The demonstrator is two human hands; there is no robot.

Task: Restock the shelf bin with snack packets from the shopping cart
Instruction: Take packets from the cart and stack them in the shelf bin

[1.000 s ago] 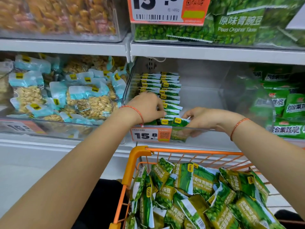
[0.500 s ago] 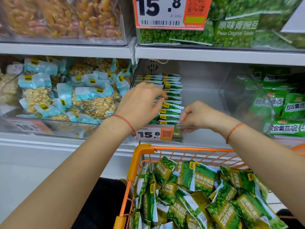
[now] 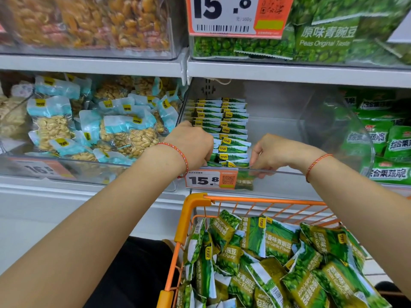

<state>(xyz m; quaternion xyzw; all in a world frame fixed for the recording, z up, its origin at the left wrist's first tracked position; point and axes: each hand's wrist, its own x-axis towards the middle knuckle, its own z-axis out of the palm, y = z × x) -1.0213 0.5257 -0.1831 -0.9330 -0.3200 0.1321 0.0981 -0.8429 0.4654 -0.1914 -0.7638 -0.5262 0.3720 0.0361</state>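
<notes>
A shop: price tags [image 3: 211,180] on stocked shelves [image 3: 289,73], an orange cart [image 3: 193,210].

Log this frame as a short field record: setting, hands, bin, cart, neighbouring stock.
setting: shop shelving, head view
left hand: curled on the left side of the rows of upright green snack packets
right hand: fingers curled at the front packets, over the clear plastic shelf bin rim
bin fill: two rows at left, right part bare
orange wire shopping cart: heaped with green garlic-pea packets
left neighbour: pale blue peanut packs
</notes>
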